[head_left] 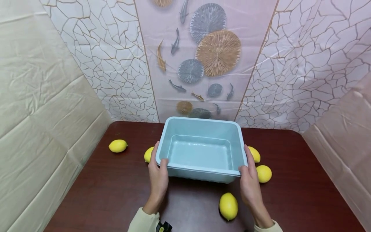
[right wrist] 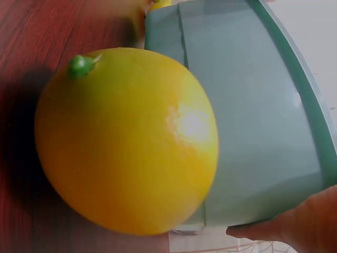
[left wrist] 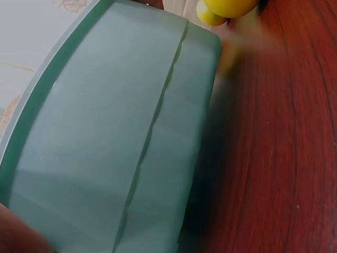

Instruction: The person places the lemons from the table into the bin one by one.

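A light blue rectangular plastic bin with nothing inside is gripped at its two near corners. The left hand holds the left corner, thumb over the rim and fingers along the outer side. Mirroring it, the right hand grips the right corner. One lemon shows partly behind the left hand. Beside the right hand are two more, a partly hidden lemon and a rounder-looking lemon. In the right wrist view a large yellow lemon with a green stem end covers part of the bin's wall.
Another lemon lies at the far left of the dark red-brown wooden table. Nearer the person, a lemon lies between the forearms. A patterned cloth hangs behind the table, with beige cloth along the left side.
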A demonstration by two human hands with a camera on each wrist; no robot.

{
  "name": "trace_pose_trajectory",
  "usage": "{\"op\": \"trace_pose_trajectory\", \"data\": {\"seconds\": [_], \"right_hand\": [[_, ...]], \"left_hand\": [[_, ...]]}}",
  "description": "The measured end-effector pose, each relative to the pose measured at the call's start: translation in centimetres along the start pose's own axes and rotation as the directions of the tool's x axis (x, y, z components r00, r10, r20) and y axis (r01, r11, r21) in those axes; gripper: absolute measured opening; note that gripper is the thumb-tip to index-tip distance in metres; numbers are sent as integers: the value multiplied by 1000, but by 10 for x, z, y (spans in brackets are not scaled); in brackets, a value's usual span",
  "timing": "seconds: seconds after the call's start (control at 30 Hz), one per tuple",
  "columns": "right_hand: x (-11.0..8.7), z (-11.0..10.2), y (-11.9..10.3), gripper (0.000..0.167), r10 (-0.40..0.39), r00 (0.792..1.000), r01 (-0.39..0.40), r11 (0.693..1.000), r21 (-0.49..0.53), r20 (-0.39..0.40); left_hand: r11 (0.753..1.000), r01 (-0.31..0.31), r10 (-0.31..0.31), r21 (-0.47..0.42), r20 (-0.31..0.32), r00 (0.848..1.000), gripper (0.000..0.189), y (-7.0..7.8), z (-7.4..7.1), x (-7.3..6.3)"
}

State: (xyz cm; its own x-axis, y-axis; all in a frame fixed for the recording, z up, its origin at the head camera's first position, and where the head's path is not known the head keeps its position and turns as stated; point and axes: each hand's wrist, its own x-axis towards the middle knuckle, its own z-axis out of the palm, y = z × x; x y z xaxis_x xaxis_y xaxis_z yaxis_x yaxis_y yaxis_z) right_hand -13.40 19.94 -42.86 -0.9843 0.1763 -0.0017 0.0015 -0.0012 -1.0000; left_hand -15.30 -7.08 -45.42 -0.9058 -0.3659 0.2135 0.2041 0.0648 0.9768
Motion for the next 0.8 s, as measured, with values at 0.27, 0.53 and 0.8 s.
{"op": "trace_pose_trajectory", "data": {"seconds": [0.27, 0.53, 0.8], "right_hand": [[2, 5, 8, 80, -4, 1000, 4, 1000, -25, 15], [4, 9, 13, 81, -30, 999, 32, 998, -46, 45], [5, 13, 13, 82, -57, 997, 57, 998, -7, 57]], "left_hand": [[1000, -13, 12, -15, -29, 999, 73, -6, -5, -2], [999, 3, -4, -34, -40, 999, 72, -7, -8, -4], [999, -10, 8, -40, -49, 999, 71, -7, -10, -2]]}}
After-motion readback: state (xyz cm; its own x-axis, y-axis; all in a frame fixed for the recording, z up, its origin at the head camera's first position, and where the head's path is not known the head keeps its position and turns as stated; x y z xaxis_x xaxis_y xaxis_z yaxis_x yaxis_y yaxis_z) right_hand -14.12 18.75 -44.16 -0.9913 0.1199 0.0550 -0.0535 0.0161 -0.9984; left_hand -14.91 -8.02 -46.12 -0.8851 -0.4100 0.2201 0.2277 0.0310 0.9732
